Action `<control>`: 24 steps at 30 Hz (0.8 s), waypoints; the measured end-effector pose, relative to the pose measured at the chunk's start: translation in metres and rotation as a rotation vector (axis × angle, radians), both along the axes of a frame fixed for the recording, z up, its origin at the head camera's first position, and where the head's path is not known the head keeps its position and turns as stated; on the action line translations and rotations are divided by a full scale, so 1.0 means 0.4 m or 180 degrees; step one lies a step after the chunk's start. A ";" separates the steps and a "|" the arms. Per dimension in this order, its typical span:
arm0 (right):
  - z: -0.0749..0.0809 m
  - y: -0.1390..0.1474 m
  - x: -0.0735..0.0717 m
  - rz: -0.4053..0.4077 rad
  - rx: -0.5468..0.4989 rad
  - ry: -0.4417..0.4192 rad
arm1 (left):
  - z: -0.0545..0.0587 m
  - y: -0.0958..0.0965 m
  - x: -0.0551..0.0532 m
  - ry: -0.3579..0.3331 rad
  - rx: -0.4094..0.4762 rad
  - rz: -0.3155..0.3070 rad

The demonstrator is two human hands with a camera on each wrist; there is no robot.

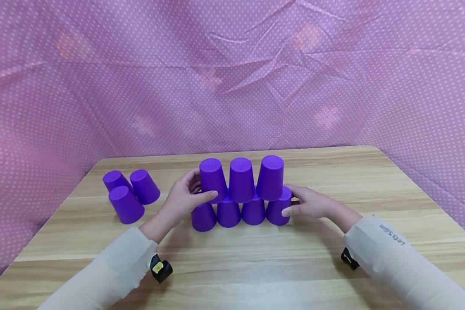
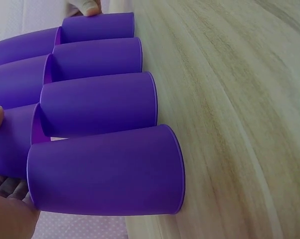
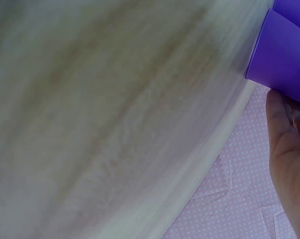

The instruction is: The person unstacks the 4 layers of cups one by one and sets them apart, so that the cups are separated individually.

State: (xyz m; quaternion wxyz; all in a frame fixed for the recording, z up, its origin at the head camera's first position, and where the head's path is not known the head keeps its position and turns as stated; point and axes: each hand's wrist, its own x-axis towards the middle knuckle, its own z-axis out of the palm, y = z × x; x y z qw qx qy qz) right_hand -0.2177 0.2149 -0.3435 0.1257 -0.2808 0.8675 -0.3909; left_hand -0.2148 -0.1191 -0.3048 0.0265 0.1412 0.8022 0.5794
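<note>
Upside-down purple cups form two rows on the table, with several in the bottom row and three on top. My left hand (image 1: 180, 197) holds the leftmost upper cup (image 1: 211, 177), thumb across its front and fingers behind. That cup rests over the bottom row, its rim overlapping the cup tops in the left wrist view. My right hand (image 1: 309, 203) grips the rightmost bottom cup (image 1: 274, 212) from its outer side, thumb at the front. In the right wrist view part of this cup (image 3: 284, 57) shows at the upper right, beside the fingers.
Three more upside-down purple cups (image 1: 127, 206) stand close together on the left of the wooden table (image 1: 255, 267). A pink dotted cloth (image 1: 232, 86) hangs behind the table and along its sides.
</note>
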 end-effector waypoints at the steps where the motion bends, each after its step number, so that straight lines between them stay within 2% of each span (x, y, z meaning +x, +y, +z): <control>1: 0.000 0.000 0.000 0.0000 0.0000 -0.0005 | 0.000 0.000 0.000 0.0004 -0.0006 0.0005; 14: -0.002 0.002 -0.003 0.0018 -0.0012 0.0004 | 0.010 0.001 0.006 0.0040 0.0029 0.0138; 24: -0.002 0.001 -0.003 0.0022 0.0006 0.0009 | 0.019 -0.009 0.008 0.0159 0.0070 0.0294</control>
